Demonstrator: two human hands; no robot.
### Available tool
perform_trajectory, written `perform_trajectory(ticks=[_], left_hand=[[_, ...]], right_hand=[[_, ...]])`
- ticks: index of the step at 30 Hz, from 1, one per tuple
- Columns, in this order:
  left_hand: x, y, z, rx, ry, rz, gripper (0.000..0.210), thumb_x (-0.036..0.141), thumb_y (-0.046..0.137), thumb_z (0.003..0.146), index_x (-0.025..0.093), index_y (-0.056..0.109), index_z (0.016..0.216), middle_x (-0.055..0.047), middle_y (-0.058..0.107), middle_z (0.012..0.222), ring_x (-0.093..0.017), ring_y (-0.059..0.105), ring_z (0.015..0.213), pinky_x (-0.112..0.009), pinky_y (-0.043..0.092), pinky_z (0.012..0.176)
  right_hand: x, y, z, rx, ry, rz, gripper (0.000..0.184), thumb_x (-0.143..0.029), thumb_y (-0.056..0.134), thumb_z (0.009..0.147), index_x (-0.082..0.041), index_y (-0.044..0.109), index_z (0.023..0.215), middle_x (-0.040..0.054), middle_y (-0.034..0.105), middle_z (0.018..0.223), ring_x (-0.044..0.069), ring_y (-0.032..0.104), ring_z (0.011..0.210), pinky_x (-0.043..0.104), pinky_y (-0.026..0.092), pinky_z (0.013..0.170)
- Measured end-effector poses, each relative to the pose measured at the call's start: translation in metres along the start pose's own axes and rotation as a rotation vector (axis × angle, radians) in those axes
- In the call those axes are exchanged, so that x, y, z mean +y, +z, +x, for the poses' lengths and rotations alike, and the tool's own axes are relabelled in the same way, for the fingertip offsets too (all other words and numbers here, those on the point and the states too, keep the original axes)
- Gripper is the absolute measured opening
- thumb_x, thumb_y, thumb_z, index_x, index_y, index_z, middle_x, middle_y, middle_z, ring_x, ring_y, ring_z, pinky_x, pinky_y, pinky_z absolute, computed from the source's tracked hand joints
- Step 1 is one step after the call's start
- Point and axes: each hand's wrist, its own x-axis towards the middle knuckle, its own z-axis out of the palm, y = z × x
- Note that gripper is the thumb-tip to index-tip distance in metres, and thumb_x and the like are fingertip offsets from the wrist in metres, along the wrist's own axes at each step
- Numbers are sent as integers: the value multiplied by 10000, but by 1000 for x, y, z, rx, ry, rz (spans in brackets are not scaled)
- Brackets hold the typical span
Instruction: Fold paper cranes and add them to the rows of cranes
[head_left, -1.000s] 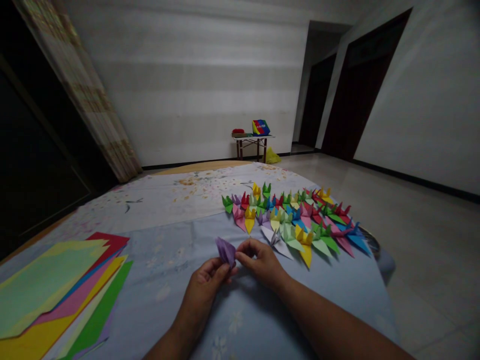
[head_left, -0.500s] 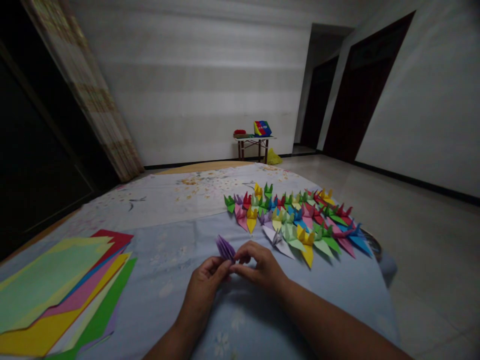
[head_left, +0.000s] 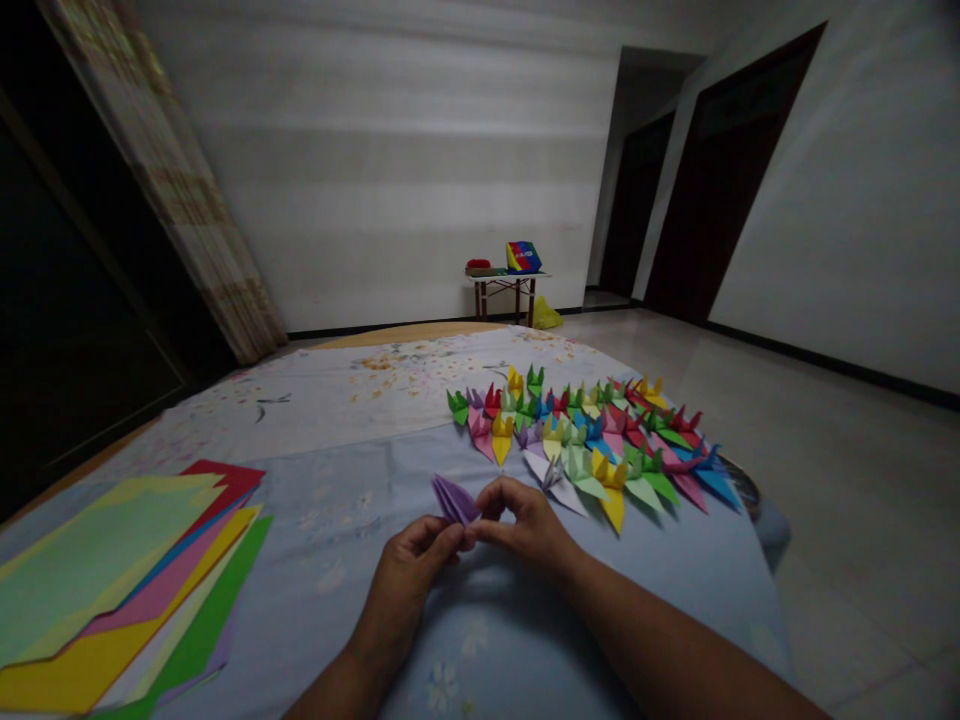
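A small piece of folded purple paper (head_left: 454, 498) with layered flaps is held up just over the table, in front of me. My left hand (head_left: 420, 555) pinches its lower end between thumb and fingers. My right hand (head_left: 521, 525) is closed at its right edge, thumb and forefinger pinched on the paper. The fingertips hide its bottom part. Beyond my right hand stand several rows of folded paper cranes (head_left: 576, 465) in many colours. The nearest to that hand are a white crane (head_left: 559, 483) and a yellow crane (head_left: 611, 480).
A fanned stack of coloured paper sheets (head_left: 112, 570) lies at the left of the table. A blue and white flowered tablecloth (head_left: 322, 500) covers the table. Past its right edge is a dark round-topped object (head_left: 765, 515). A small side table (head_left: 510, 278) stands by the far wall.
The folded purple paper has turned slightly, so its broad side shows more. My right fingers have shifted a little up and right along its edge. My left hand stays nearly in place.
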Motion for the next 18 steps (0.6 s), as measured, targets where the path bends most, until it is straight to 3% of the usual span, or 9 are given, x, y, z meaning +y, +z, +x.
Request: perform_trajectory(ticks=[4, 13, 18], left_hand=[[-2, 0, 1, -11, 12, -12, 227, 384, 649, 719, 161, 660, 677, -9, 663, 676, -118, 545, 613, -203, 401, 588], [-2, -1, 3, 20, -14, 27, 243, 399, 634, 723, 158, 655, 747, -28, 678, 686, -169, 598, 697, -238, 429, 644], [2, 2, 0, 22, 14, 79, 232, 388, 639, 716, 156, 651, 726, -23, 670, 683, -153, 579, 669, -231, 424, 637]], right_hand=[[1, -1, 0, -11, 8, 5, 288, -316, 763, 578, -156, 594, 748, -24, 572, 629, 109, 522, 595, 239, 421, 602], [1, 0, 0, -33, 10, -26, 150, -291, 650, 703, -155, 609, 753, -3, 593, 671, 106, 514, 606, 237, 415, 596], [6, 4, 0, -12, -12, 58, 176, -212, 567, 742, -167, 530, 909, -19, 562, 697, 98, 520, 620, 231, 419, 611]])
